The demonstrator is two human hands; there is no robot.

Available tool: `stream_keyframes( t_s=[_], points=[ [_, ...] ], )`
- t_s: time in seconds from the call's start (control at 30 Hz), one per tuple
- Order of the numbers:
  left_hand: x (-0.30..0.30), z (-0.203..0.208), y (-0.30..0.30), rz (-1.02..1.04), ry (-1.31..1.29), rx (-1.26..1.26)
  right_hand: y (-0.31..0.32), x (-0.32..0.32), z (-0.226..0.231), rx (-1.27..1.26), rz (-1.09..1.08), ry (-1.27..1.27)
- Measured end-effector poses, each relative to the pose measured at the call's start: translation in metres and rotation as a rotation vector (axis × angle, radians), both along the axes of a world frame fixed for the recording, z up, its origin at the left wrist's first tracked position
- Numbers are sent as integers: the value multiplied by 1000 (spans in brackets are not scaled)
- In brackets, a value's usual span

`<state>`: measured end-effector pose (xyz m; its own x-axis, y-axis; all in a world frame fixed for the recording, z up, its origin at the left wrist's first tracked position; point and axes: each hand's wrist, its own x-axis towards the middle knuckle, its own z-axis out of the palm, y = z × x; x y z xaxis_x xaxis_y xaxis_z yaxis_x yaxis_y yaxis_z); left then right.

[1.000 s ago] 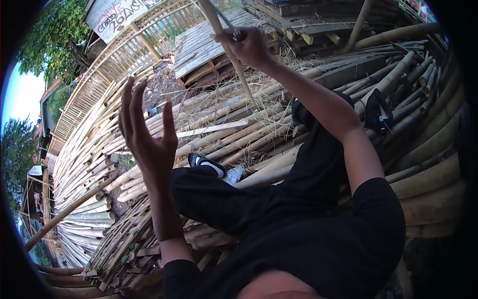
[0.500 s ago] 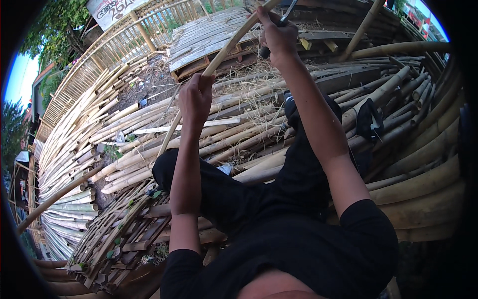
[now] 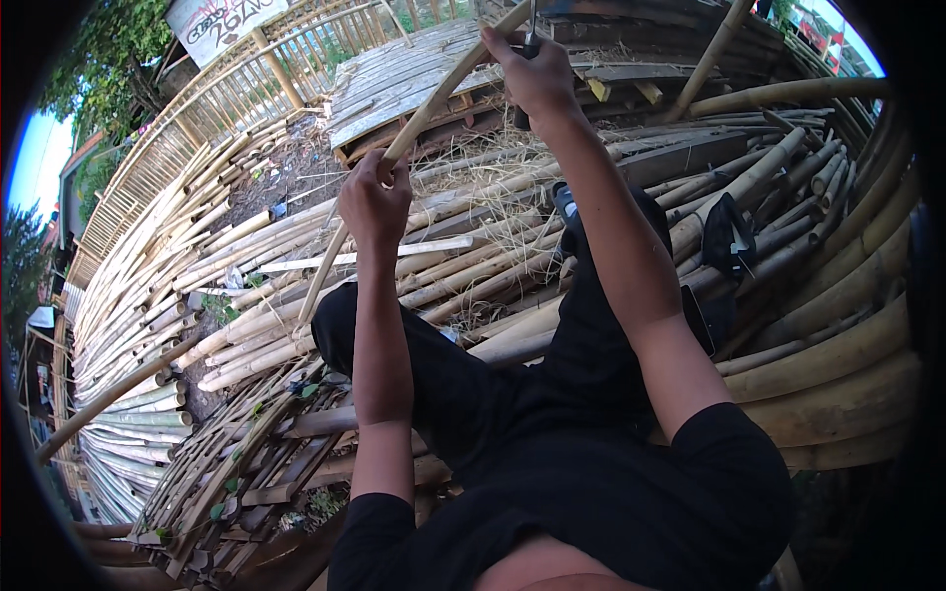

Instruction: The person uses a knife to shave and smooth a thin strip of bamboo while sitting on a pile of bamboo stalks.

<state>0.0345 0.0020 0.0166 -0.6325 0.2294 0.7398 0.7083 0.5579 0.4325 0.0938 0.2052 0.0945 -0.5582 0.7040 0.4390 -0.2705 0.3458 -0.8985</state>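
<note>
A long, pale bamboo strip [image 3: 434, 100] slants from beside my left knee up to the top of the picture. Closed around its middle is my left hand [image 3: 373, 205]. Farther up, my right hand [image 3: 542, 87] grips a knife by its dark handle [image 3: 521, 117]; the blade stands nearly upright against the strip's upper part, and its tip is cut off by the picture's top edge. The right thumb reaches over to the strip. Both arms stretch forward over my bent legs.
Bamboo poles [image 3: 236, 266] lie heaped in front and to the left, with straw-like shavings [image 3: 512, 212] on them. A wooden slatted platform [image 3: 394, 84] stands ahead, before a bamboo fence [image 3: 187, 128]. Split pieces [image 3: 236, 453] pile up at lower left. A black item [image 3: 727, 236] lies at right.
My right hand has shifted left and slightly down, and the knife blade has turned from leaning right to nearly upright. My left hand sits a little farther left, still gripping the bamboo strip.
</note>
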Motion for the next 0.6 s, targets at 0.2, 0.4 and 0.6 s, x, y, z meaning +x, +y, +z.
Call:
stream_keyframes(
  t_s=[0.2, 0.4, 0.6],
  points=[
    [-10, -8, 1, 41, 358, -7, -10, -10, -21, -85, 111, -120],
    [4, 0, 7, -76, 20, -1, -23, -18, -37, -141, 219, -202],
    [3, 6, 12, -29, 48, -20, -21, -12, -33, -111, 250, -271]
  ],
)
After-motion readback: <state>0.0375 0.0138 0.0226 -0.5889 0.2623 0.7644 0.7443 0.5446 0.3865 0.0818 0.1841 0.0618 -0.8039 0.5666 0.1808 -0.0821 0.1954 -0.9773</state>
